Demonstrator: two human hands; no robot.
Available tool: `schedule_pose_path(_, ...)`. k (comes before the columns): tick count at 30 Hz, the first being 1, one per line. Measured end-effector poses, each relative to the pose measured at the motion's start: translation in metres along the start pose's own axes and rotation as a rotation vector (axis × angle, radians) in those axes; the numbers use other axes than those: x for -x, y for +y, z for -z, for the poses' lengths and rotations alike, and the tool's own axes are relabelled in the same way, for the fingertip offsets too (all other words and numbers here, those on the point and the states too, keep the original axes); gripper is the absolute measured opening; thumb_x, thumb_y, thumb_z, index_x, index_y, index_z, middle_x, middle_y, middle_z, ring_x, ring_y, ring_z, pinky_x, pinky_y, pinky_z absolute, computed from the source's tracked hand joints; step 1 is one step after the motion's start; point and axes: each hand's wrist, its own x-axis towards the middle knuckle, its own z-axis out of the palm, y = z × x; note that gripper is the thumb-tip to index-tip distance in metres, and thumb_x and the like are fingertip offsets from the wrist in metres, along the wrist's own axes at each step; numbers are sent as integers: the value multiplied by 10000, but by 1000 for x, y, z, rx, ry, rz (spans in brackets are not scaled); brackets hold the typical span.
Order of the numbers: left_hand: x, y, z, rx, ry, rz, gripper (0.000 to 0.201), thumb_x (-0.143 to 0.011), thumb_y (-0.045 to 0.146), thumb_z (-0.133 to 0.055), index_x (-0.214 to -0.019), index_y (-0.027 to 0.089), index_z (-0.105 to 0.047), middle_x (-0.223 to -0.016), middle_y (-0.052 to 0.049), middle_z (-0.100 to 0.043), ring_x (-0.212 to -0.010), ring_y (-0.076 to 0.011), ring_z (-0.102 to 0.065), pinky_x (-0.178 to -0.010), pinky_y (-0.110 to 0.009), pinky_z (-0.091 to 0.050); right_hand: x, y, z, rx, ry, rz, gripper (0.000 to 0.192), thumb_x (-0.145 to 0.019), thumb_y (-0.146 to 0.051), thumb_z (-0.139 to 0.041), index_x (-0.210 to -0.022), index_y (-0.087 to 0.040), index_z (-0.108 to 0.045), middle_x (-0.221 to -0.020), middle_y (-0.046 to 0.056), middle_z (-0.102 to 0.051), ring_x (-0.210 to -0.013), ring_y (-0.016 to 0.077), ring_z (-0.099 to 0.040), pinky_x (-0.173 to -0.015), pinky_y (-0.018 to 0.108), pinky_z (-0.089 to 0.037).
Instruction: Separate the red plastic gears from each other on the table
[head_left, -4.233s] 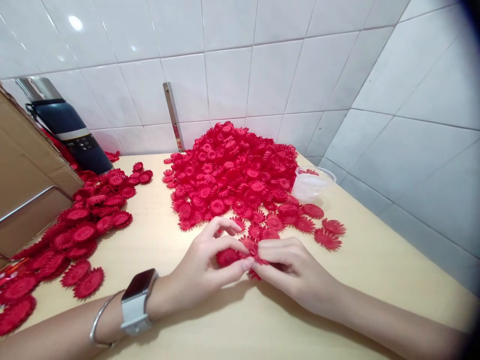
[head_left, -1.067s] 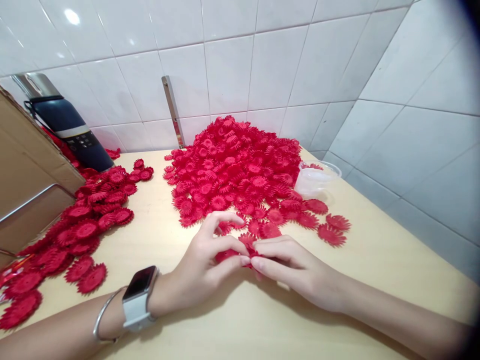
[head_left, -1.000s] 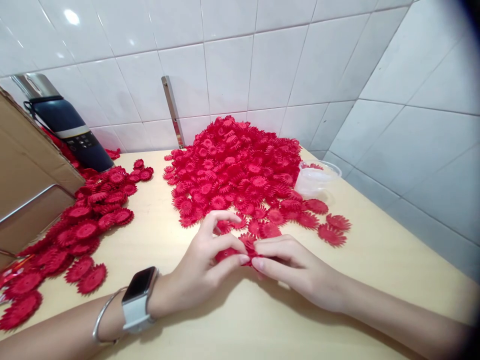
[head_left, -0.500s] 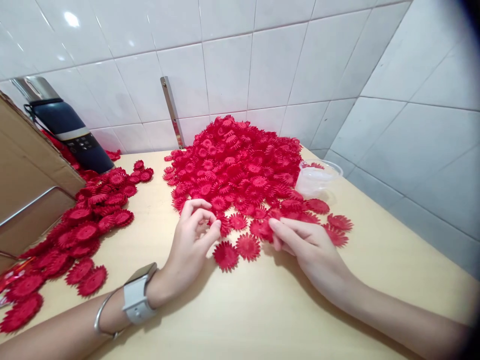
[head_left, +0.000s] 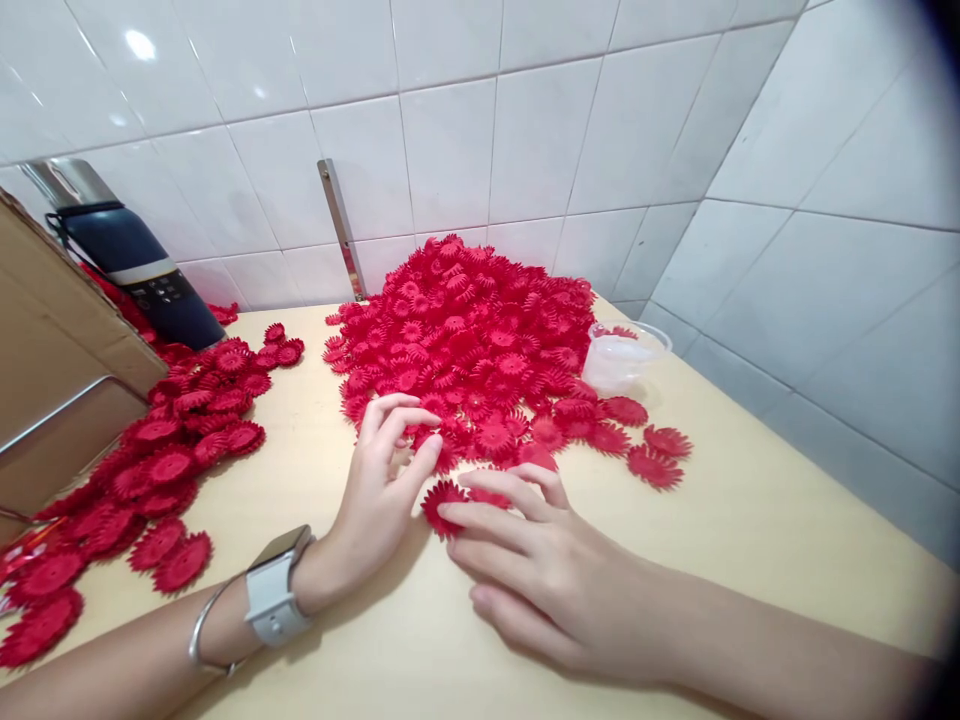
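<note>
"White glossy-tiled wall (head_left: 450, 140), pale wood-look table (head_left: 390, 650). What's changed?"
"Right hand (head_left: 555, 570): no longer pinching at the front of the heap of red toothed discs (head_left: 472, 330); now spread palm-down, released, one fingertip on a dark red, round, saw-toothed fabric-like disc (head_left: 436, 495)."
"Left hand (head_left: 375, 485)?"
"Barely shifted: loosely curled, thumb apart from fingers, nothing visibly gripped, at the heap's front edge."
"Where's that disc, which way?"
"On the table, between both hands, nearer the wearer than the heap. Lies flat, face up; circular, equal across every way, teeth radiating outward."
</note>
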Motion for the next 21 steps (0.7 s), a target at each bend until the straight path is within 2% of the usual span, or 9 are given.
schedule_pose_path(2, 0, -1, 0, 13, -2, -1, 94, -831, 221, -450, -873, 216, -534, -1068, -32, -417, -1057, -160, -432, -849, -268, -395, 1, 0, -2, 55, 22, -10, 242, -851, -159, -410, -1014, -167, -590, -1070, 64, -616, -1057, 230, -446, -883, 408, -278)
schedule_pose_path(6, 0, -1, 1, 22, 17, 3, 104, -832, 245, -451, -830, 203, -546, -1062, -41, -423, -1065, -169, -425, -913, -295, -351, 3, 4, -3, 131, 223, -24, 311, -843, -95, -389, -1123, -109, -525, -1128, 96, -590, -1039, 240, -451, -846, 413, -322)
schedule_pose_path(9, 2, 1, 2, 56, -19, -8, 210, -859, 268, -393, -760, 190, -561, -1058, -47, -430, -1075, -171, -421, -945, -303, -327, 4, 6, -2, 134, 327, -61, 329, -837, -80, -390, -1148, -100, -495, -1161, 108, -564, -1076, 256, -421, -856, 427, -330)
schedule_pose_path(11, 4, 2, 2, 69, -83, -31, 207, -851, 274, -409, -751, 190, -570, -1072, -46, -430, -1081, -171, -420, -945, -291, -333, 3, 5, -1, 108, 338, -58, 301, -832, -84, -408, -1110, -130, -514, -1121, 89, -589, -1065, 256, -429, -849, 426, -332)
schedule_pose_path(14, 6, 3, 3, 39, -171, -61, 169, -825, 252, -464, -717, 193, -579, -1087, -39, -433, -1090, -167, -417, -948, -275, -332, 2, 5, -2, 44, 365, -73, 156, -809, -104, -459, -903, -186, -553, -994, 57, -624, -991, 239, -475, -823, 416, -333)
schedule_pose_path(16, 6, 4, 4, 7, -205, -78, 189, -829, 233, -454, -697, 192, -583, -1083, -37, -439, -1087, -161, -419, -956, -274, -322, 2, 6, -3, -14, 425, -161, 75, -786, -119, -493, -763, -191, -492, -913, 58, -604, -921, 223, -495, -781, 400, -355)
schedule_pose_path(18, 6, 5, 4, -11, -240, -98, 193, -832, 223, -448, -707, 195, -592, -1085, -37, -442, -1081, -157, -425, -958, -274, -322, 1, 9, -3, -104, 464, -327, 109, -772, -151, -516, -729, -196, -426, -857, 55, -560, -845, 205, -495, -710, 364, -390)
schedule_pose_path(21, 5, 7, 4, -29, -296, -128, 166, -824, 222, -461, -741, 200, -603, -1103, -43, -441, -1078, -161, -434, -951, -282, -337, -2, 15, -1, -239, 369, -567, 130, -755, -193, -547, -776, -202, -419, -834, 37, -514, -791, 185, -473, -656, 326, -409)
